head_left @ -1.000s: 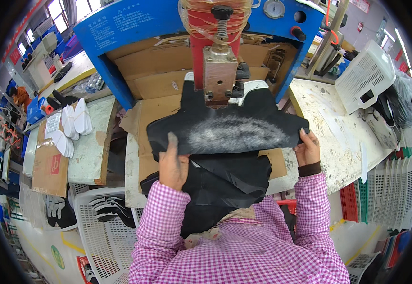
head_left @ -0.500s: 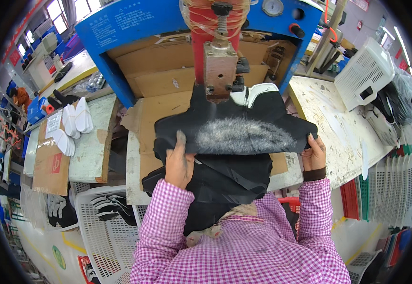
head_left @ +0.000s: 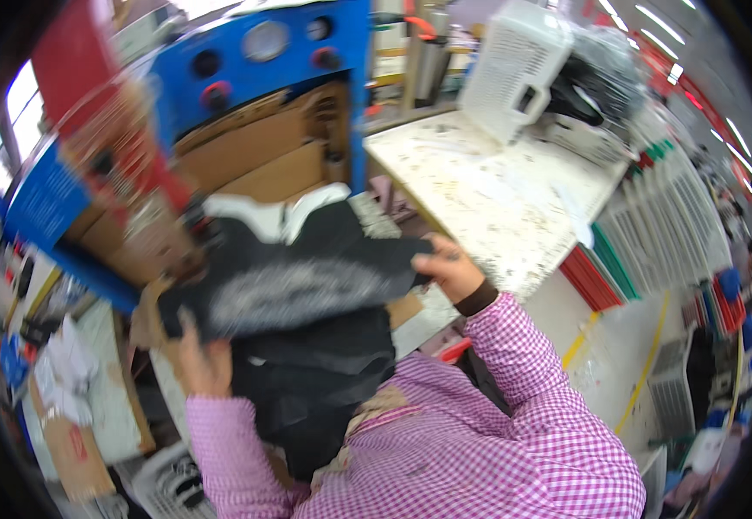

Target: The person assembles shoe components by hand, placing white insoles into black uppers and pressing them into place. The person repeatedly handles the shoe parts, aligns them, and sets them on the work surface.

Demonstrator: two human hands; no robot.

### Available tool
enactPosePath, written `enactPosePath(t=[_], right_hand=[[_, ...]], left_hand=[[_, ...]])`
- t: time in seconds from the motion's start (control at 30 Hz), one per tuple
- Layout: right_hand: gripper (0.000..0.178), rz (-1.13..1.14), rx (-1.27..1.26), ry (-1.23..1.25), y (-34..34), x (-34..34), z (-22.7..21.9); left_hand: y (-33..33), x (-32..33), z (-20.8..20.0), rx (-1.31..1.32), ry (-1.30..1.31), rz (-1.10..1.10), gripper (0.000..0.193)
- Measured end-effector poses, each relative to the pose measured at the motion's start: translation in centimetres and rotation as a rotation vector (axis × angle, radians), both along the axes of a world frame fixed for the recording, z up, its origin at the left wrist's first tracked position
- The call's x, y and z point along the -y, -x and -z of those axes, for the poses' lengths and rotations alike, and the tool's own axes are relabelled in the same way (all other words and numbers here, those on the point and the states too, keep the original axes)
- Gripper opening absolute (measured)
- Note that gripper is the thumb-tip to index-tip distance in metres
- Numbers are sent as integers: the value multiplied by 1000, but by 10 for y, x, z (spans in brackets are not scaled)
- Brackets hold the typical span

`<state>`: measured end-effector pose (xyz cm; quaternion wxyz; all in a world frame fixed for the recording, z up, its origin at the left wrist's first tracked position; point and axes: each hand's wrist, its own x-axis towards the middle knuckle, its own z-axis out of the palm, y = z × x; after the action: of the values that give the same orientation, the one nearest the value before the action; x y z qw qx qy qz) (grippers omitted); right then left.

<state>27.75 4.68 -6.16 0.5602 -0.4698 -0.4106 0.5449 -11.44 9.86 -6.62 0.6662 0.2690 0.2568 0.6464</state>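
A black sheet piece (head_left: 367,261) with a pale, rough-looking patch along its middle is stretched between my two hands, in front of the press. White curved parts (head_left: 259,218) show along its far edge. My left hand (head_left: 207,363) is blurred, with its thumb on top of the piece's near left corner and its fingers closed beneath. At the opposite end, my right hand (head_left: 452,270) pinches the corner between thumb and fingers. Below the held piece, more black sheet material (head_left: 315,372) lies in front of my body, its far part hidden.
The blue machine (head_left: 298,22) with gauge and knobs stands ahead; its red column (head_left: 90,95) is at left. On the right are a stained white table (head_left: 454,160), a white plastic basket (head_left: 518,69) and stacked crates (head_left: 674,216). Another white basket (head_left: 164,484) is at lower left.
My view has swung right, so the machine now appears farther left and more of the right side shows. Both hands still hold the black sheet piece, now tilted in view and off the machine's head.
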Motion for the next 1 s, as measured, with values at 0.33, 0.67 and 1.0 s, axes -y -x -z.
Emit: enactPosePath(t=[0.33,0.67,1.0], right_hand=[[26,373,1149,-65,-182,18,4],[56,453,1826,70,-220,-1,36],[65,451,1958,93,-206,-6,32]], left_hand=[[91,49,74,-246,239,64,48],[133,61,58,-648,419,-638,39],[70,64,2,-671,126,-521,32]])
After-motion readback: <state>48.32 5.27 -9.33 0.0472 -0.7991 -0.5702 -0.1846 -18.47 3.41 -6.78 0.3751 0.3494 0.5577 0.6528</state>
